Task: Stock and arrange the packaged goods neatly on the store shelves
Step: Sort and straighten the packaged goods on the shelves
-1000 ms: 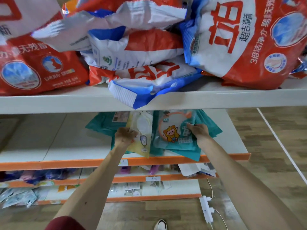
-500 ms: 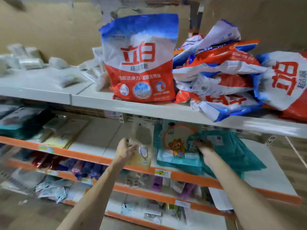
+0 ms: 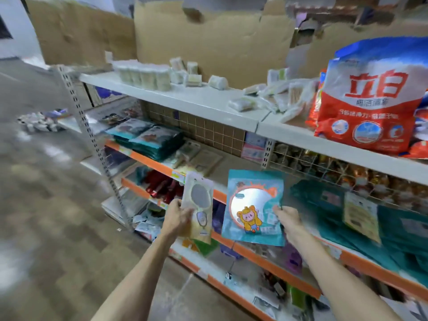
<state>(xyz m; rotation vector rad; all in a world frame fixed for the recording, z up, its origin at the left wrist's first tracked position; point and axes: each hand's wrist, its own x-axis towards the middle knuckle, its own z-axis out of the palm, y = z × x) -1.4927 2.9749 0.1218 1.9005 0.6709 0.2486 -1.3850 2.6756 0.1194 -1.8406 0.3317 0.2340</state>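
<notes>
At center frame, the left hand [image 3: 177,214] grips a cream packet [image 3: 198,205] and the right hand [image 3: 288,216] pinches a teal packet [image 3: 253,205], both held upright before the orange-edged shelf [image 3: 273,262]. A detergent bag [image 3: 368,98] stands upper right.

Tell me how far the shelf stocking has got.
Done: teal packets stacked neatly on the middle shelf; one detergent bag upright. In hand: left hand holds a pale mirror packet, right hand a teal cartoon packet. Left: the loose teal heap at right and scattered white packs on top.
</notes>
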